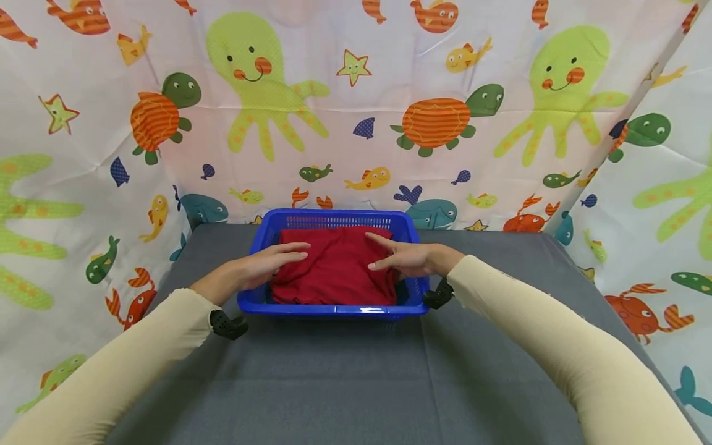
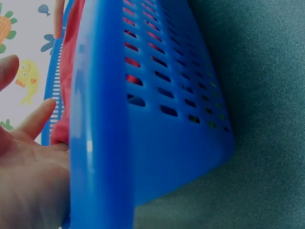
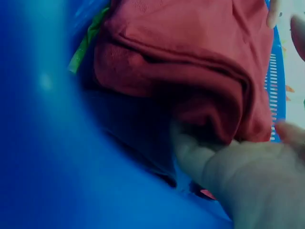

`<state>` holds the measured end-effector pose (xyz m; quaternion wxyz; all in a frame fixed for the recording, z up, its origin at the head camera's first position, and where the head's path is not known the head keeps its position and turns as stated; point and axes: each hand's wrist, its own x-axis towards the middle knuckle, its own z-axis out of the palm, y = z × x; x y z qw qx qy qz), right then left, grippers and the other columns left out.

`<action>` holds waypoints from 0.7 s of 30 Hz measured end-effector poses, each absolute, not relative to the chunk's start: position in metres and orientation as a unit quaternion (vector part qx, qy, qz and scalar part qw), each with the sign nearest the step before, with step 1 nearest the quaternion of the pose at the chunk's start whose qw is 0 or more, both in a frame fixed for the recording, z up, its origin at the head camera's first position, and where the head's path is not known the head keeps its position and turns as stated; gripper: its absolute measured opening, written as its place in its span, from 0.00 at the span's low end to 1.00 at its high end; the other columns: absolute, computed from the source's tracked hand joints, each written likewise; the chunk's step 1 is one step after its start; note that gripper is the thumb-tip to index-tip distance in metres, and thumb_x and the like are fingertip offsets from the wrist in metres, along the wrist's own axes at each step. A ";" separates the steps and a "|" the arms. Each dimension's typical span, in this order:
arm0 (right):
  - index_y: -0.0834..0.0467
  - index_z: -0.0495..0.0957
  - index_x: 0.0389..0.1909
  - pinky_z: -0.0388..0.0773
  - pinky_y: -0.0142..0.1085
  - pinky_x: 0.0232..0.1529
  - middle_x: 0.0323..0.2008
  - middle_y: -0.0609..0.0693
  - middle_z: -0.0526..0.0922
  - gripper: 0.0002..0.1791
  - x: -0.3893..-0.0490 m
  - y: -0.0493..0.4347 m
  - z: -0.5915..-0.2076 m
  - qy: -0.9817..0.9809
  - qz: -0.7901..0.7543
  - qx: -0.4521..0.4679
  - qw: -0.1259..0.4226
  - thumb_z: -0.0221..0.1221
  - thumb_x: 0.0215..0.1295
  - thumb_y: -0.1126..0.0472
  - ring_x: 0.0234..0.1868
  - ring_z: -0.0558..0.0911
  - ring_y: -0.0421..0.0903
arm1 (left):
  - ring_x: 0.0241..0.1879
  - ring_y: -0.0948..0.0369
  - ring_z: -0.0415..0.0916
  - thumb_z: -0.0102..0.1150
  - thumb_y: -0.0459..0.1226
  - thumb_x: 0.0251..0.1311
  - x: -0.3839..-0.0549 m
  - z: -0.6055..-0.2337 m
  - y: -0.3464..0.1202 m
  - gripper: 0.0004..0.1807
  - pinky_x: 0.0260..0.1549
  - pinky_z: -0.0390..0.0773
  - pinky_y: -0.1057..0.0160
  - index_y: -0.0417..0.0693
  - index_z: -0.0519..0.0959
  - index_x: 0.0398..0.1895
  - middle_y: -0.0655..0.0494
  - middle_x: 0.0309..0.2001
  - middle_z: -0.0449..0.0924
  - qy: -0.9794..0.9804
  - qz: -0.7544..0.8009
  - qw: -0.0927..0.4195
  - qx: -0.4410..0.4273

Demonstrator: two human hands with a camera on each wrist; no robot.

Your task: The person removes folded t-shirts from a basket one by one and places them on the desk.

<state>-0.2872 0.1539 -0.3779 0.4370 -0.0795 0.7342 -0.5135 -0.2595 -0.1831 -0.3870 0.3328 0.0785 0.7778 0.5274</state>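
Note:
A folded red cloth [image 1: 334, 266] lies inside a blue plastic basket [image 1: 334, 309]. At the basket's left side, my left hand [image 1: 264, 266] reaches over the rim with its fingers extended beside the cloth. My right hand [image 1: 408, 256] is at the opposite side, thumb and forefinger spread above the cloth. In the right wrist view, some fingers of that hand touch the cloth's lower side edge, and their tips are hidden under it. Dark blue fabric [image 3: 128, 119] shows beneath the red cloth, with a bright green strip [image 3: 86, 43] beside it.
The basket stands on a grey-covered table [image 1: 334, 377], near its back edge. A white curtain [image 1: 334, 179] printed with sea animals hangs behind and along both sides. Slotted basket walls [image 2: 171, 143] rise between the left wrist camera and the cloth.

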 end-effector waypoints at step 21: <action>0.36 0.42 0.82 0.56 0.61 0.77 0.80 0.53 0.41 0.48 -0.296 0.146 -0.381 0.731 -0.495 -0.133 0.451 0.58 0.71 0.66 0.80 0.50 0.59 | 0.77 0.38 0.47 0.58 0.48 0.69 -0.256 -0.387 -0.164 0.46 0.73 0.56 0.32 0.55 0.45 0.83 0.37 0.80 0.47 0.869 0.419 0.254 0.067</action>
